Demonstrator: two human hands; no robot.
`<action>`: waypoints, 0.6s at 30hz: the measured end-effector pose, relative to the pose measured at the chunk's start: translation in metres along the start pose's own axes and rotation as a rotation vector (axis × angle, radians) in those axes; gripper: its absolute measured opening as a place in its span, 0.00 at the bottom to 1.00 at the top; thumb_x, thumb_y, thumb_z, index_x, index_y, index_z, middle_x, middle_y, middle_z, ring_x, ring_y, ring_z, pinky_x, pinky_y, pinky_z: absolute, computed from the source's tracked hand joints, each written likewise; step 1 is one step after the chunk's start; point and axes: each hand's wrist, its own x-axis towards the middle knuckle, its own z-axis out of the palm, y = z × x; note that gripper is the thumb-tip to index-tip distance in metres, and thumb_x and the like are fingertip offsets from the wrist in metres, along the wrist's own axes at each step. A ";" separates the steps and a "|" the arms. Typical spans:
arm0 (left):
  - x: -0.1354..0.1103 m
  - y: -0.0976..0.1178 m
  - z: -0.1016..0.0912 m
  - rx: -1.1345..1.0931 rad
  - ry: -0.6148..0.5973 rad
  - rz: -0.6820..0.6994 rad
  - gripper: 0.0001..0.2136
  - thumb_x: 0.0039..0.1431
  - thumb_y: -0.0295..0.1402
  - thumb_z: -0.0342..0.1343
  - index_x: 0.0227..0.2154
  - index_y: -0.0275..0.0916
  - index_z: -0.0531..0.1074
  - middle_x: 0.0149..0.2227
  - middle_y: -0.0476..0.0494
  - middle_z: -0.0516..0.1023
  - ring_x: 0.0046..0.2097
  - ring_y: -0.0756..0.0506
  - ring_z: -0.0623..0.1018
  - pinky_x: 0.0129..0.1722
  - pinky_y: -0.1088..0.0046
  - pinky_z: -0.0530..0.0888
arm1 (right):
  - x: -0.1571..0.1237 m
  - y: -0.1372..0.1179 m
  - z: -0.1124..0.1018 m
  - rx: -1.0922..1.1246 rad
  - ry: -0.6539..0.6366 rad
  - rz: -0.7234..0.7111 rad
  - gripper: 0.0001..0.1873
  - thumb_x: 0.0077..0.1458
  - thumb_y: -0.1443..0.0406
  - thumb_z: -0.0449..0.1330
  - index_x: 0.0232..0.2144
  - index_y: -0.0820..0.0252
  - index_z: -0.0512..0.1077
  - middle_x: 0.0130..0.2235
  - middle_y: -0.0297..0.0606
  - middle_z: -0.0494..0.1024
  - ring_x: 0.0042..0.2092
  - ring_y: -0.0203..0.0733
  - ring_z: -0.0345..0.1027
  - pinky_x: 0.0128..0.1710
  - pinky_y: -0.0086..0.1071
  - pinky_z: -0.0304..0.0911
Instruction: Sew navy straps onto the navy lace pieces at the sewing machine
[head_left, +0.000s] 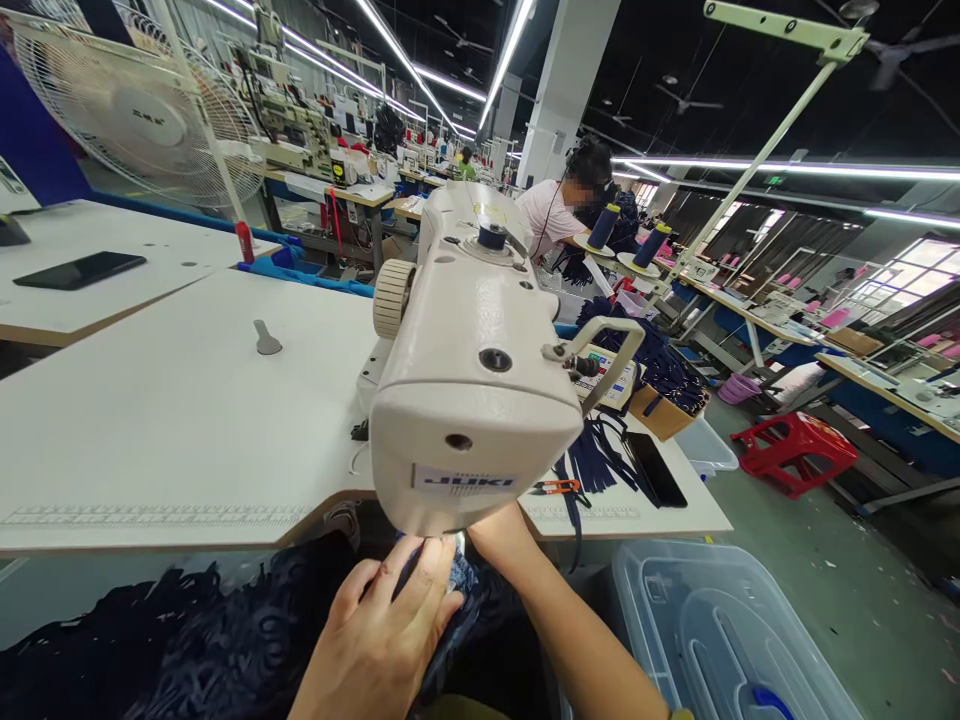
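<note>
A white sewing machine (480, 400) fills the middle of the view, its rounded end towards me. Just below this end, my left hand (390, 615) has its fingers close together on a piece of navy fabric (465, 590), which hangs down towards my lap. My right hand (501, 530) reaches in from the right beneath the machine; its fingers are hidden behind the machine's end. The spot where the fabric meets the needle is out of sight. Orange-handled thread snips (559, 487) lie on the table right of the machine, beside navy fabric strips (596, 455).
A black phone (655, 470) lies at the right; another phone (81, 269) lies far left. Dark fabric pieces (172, 640) are heaped below the table's left edge. A clear plastic bin (675, 600) stands at lower right, a red stool (795, 455) beyond. A co-worker (555, 210) sits ahead.
</note>
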 end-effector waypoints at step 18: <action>-0.016 -0.024 0.011 0.159 0.063 0.185 0.15 0.62 0.35 0.53 0.50 0.39 0.71 0.47 0.52 0.79 0.46 0.47 0.73 0.39 0.67 0.63 | -0.008 -0.009 0.000 -0.079 0.112 0.037 0.11 0.59 0.65 0.52 0.27 0.58 0.72 0.24 0.36 0.74 0.31 0.40 0.68 0.33 0.29 0.64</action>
